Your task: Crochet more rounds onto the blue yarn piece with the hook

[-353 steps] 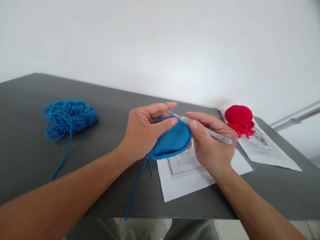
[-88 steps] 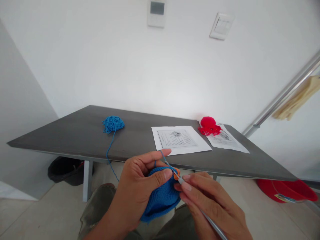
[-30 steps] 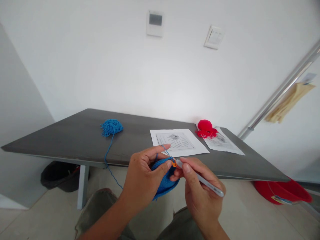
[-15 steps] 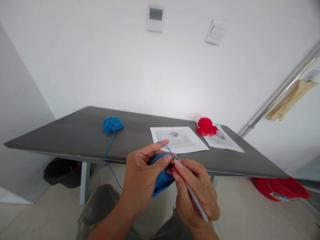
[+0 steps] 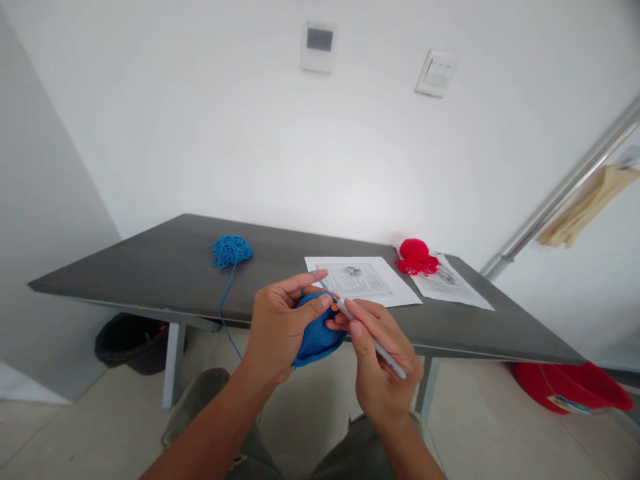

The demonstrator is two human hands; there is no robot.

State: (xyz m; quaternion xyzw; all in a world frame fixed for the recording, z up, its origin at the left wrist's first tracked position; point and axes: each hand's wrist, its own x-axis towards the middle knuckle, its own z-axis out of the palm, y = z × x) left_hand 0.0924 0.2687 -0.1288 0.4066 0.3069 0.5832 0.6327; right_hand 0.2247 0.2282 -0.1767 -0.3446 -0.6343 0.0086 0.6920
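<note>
My left hand (image 5: 277,327) is closed on a blue crochet piece (image 5: 320,333), thumb on its upper edge. Blue yarn (image 5: 324,284) runs over the raised left index finger down to the work. In my right hand (image 5: 384,360) is a grey-handled crochet hook (image 5: 383,352), gripped like a pen. Its tip meets the edge of the piece beside a small orange stitch marker (image 5: 335,307); the very tip is too small to make out. From the left hand the strand leads back to a loose heap of blue yarn (image 5: 231,251) on the dark table (image 5: 165,260).
A printed sheet (image 5: 400,291) lies behind my hands. To its right, a red crocheted octopus-like figure (image 5: 415,252) rests on a second sheet (image 5: 463,292). Under the table stands a black bin (image 5: 133,343); a red basin (image 5: 540,387) is on the floor at right.
Both hands, with the crochet piece and hook, sit slightly higher and further left in view. The hook's handle slants less steeply, and more of the piece's face shows. The camera has shifted a little.
</note>
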